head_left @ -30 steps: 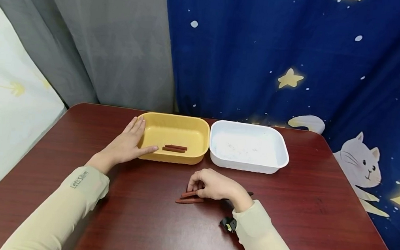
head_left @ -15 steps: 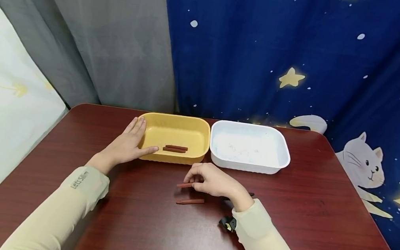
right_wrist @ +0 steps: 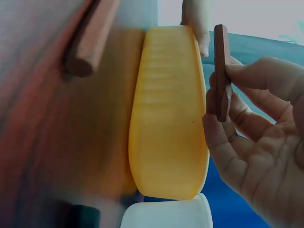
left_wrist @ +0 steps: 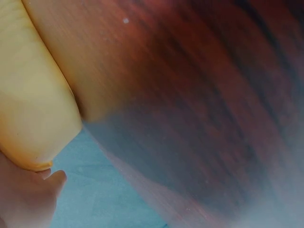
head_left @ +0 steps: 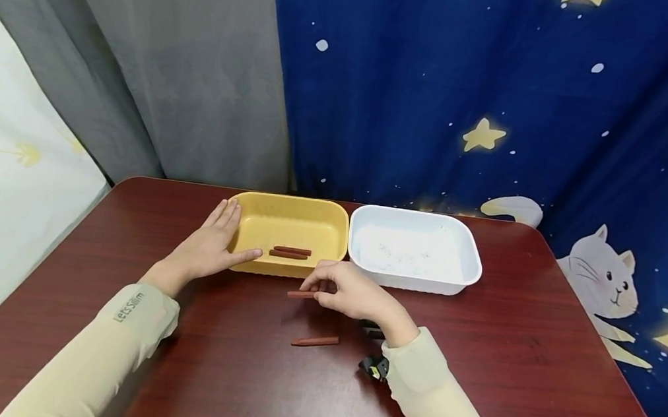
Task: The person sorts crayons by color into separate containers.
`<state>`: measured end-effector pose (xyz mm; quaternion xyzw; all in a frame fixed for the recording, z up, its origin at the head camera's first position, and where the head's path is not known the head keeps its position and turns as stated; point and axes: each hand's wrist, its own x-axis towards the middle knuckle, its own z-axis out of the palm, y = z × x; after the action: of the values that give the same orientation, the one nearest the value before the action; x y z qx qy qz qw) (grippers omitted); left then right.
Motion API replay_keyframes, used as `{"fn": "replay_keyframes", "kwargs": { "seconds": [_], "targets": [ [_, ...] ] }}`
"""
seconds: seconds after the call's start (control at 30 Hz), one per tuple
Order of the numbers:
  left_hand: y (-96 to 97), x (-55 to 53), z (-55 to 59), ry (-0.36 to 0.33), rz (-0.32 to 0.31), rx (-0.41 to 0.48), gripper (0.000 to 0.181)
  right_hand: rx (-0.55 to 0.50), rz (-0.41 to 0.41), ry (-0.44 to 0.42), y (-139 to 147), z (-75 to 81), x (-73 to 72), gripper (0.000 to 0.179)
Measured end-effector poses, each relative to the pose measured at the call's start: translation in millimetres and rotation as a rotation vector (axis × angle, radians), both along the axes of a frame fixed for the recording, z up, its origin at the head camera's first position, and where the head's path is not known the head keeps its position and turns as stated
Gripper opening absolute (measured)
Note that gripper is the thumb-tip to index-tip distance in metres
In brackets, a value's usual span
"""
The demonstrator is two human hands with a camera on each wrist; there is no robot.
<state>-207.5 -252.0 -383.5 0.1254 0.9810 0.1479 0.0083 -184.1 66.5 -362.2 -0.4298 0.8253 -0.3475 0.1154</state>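
My right hand (head_left: 350, 291) pinches a brown crayon (head_left: 300, 294) between thumb and fingers, above the table in front of the yellow tray (head_left: 294, 215). In the right wrist view the held crayon (right_wrist: 222, 71) is faceted and stands apart from the tray's side. Fingers spread straight, my left hand (head_left: 205, 243) rests on the left end of the yellow tray, thumb over its front rim. Two brown crayons (head_left: 289, 254) lie inside that tray. Another brown crayon (head_left: 315, 341) lies on the table, nearer the front.
A white tray (head_left: 417, 242) with small coloured specks stands against the yellow tray's right end. Dark sticks (head_left: 372, 331) lie on the table, partly hidden by my right wrist. Curtains hang behind the table's (head_left: 224, 371) far edge.
My right hand has lifted one brown crayon off the table and carried it forward and left toward the yellow tray. The other crayon stays on the table. My left hand keeps its place.
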Motion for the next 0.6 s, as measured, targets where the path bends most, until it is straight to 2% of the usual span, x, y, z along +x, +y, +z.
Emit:
{"fn": "replay_keyframes", "kwargs": {
  "seconds": [0.17,0.33,0.47,0.6],
  "targets": [
    [-0.8,0.1,-1.1,-0.002,0.007,0.007,0.114,-0.082,-0.016,-0.043,-2.7,3.7,-5.7,0.022],
    [-2.6,-0.4,-2.1,-0.005,0.011,0.017,0.115,-0.152,-0.052,-0.043,-8.8,5.7,-17.9,0.021],
    [-3.0,-0.9,-2.8,-0.004,0.01,0.023,0.115,-0.179,-0.091,-0.042,-13.9,8.1,-30.1,0.021],
    [-2.8,-1.1,-2.9,-0.003,0.004,0.021,0.115,-0.181,-0.094,-0.049,-19.8,11.6,-41.0,0.022]
  ]
}}
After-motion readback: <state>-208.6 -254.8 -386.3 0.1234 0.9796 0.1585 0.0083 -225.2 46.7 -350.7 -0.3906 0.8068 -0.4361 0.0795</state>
